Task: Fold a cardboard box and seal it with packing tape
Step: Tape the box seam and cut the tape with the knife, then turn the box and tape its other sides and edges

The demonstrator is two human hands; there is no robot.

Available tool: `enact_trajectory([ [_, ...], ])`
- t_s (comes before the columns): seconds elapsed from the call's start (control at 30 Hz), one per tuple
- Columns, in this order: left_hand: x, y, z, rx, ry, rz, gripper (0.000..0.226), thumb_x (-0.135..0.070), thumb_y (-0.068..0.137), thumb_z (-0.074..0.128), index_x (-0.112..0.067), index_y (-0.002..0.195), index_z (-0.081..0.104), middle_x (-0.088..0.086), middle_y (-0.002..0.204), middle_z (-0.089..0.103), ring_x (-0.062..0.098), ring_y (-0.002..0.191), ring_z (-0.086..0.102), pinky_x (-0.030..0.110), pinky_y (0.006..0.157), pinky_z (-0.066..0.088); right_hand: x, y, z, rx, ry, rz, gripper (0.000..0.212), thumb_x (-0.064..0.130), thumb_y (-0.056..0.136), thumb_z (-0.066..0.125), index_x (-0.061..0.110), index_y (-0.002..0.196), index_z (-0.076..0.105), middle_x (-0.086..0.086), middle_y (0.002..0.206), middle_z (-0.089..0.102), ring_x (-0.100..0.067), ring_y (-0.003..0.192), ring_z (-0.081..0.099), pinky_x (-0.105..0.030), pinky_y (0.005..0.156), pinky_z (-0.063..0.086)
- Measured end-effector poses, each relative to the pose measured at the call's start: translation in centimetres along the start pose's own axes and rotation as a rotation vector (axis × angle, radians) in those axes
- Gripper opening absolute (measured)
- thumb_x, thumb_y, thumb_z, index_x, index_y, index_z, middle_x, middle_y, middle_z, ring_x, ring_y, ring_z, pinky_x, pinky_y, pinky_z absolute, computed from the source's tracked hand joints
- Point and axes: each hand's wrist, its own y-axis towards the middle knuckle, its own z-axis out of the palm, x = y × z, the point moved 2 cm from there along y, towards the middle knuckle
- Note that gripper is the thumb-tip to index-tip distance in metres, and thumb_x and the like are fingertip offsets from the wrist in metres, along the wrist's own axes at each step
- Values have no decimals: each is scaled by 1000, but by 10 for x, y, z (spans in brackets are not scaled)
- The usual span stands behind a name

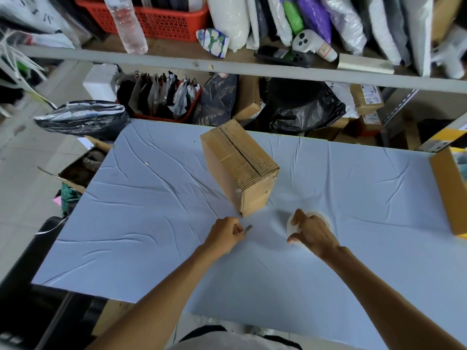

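Box [240, 168] mid table [151, 223]; tape roll [292, 224] just in front-R, under R hand [312, 231].

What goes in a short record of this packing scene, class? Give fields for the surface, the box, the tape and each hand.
surface: table, pale blue and creased
box: cardboard box stands on the table, top flaps folded shut, seam showing
tape: tape roll lies flat near the box's front corner, apart from it
left: left hand pinches a small grey item, too small to identify
right: right hand grips the tape roll from above
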Motion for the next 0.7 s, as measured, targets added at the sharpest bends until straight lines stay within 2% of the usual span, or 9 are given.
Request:
enact_trajectory([
  [0.1,9,2,2,-54,56,-34,38,-28,75,79,-9,97,55,9,94,65,27,90,62,35,75,47,13,0,8,78,-11,21,33,29,92,58,2,110,49,-16,99,71,-34,100,64,-37,87,48],
  [0.23,13,2,5,-135,238,61,34,-40,86,66,-9,98,58,9,102,61,27,98,57,33,80,42,22,5,15,87,-327,-76,55,14,97,49,-5,140,22,-9,113,71,-26,117,59,-32,94,43],
  [0.33,5,0,7,-136,299,173,29,-36,94,56,-9,103,56,9,109,56,26,104,53,35,84,43,21,8,8,67,-190,-3,28,19,101,33,2,121,40,-12,100,74,-28,103,63,-31,85,45],
  [0.4,-6,-3,5,-127,262,255,21,-28,94,55,-9,100,58,8,107,58,25,102,56,33,82,43,28,6,5,84,-131,-25,41,31,102,21,4,100,52,-20,102,70,-29,92,64,-33,79,47],
  [0.5,-29,-11,-6,-98,191,387,18,-28,93,55,-10,95,60,4,103,62,20,98,60,34,80,47,35,4,13,217,-279,-76,54,36,102,19,0,127,49,-21,134,52,-37,124,48,-44,102,36],
  [0.53,-37,-14,-12,-88,183,435,17,-29,93,55,-12,94,60,3,101,63,18,96,61,35,80,49,37,3,15,212,-257,-29,48,32,102,26,0,128,50,-21,133,54,-35,123,50,-41,102,37],
  [0.6,-51,-22,-28,-115,186,531,15,-31,93,55,-16,91,59,-1,96,64,15,90,62,34,76,50,38,3,9,76,-270,-48,26,18,92,54,-2,107,61,-21,103,69,-28,93,68,-32,79,53],
  [0.63,-57,-25,-38,-154,178,574,14,-30,93,55,-18,89,59,-2,92,65,14,86,61,33,74,50,39,3,6,24,-345,-90,19,10,86,60,-2,100,62,-18,92,70,-26,81,70,-29,67,55],
  [0.7,-66,-32,-58,-234,144,632,11,-29,91,56,-19,87,60,-5,87,65,11,79,61,30,69,50,37,5,10,60,-449,-126,22,-1,92,43,-2,110,54,-16,101,68,-29,89,68,-34,69,52],
])
